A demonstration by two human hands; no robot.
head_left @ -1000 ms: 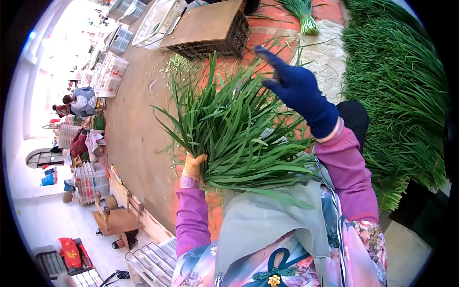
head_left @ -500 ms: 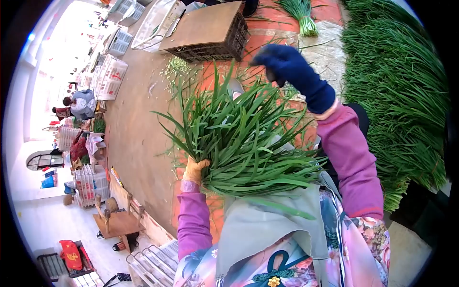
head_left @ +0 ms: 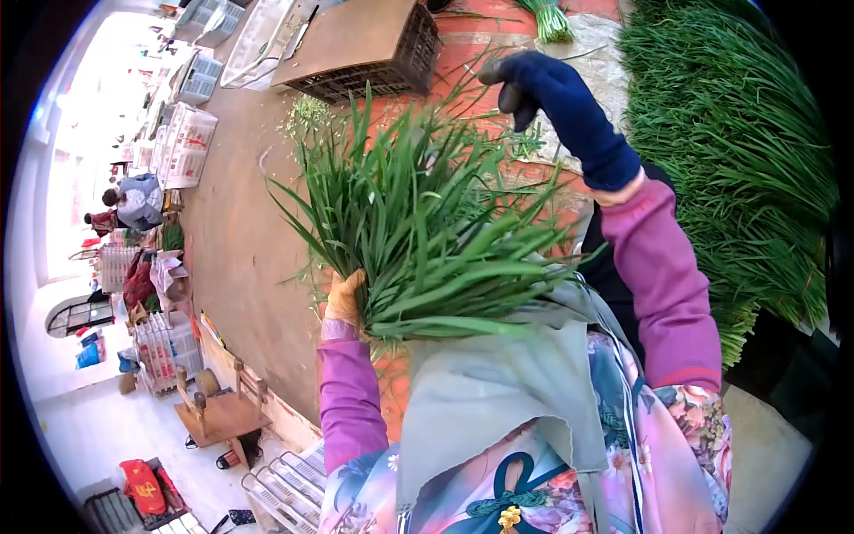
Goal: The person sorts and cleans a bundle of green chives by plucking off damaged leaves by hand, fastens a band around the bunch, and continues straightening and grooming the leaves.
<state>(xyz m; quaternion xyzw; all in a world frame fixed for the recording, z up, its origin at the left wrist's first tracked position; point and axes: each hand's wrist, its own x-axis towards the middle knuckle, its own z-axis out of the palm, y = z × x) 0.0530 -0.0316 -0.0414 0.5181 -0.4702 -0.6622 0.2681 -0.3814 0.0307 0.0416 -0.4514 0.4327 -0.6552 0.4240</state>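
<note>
My left hand (head_left: 344, 298), in a yellowish glove, is wrapped round the lower left end of a large bunch of garlic chives (head_left: 427, 231). The long flat leaves fan out up and to the right, over my grey apron (head_left: 480, 383). Up and to the right of the bunch, my right hand (head_left: 538, 89) is raised in a dark blue glove. Its fingers are bent but apart, with nothing visible between them. The leaves hide part of my left fingers.
A deep heap of garlic chives (head_left: 729, 160) lies at the right. A smaller bunch (head_left: 553, 22) rests on the sheeting at the top. A brown board (head_left: 356, 36) tops a dark crate (head_left: 391, 76). Crates (head_left: 187, 142), a small wooden chair (head_left: 222, 414) and another person (head_left: 138, 200) are at the left.
The bunch and my left hand appear slightly higher and further left, partly because the view has shifted. My right hand stays raised, its bent fingers now showing more clearly apart.
</note>
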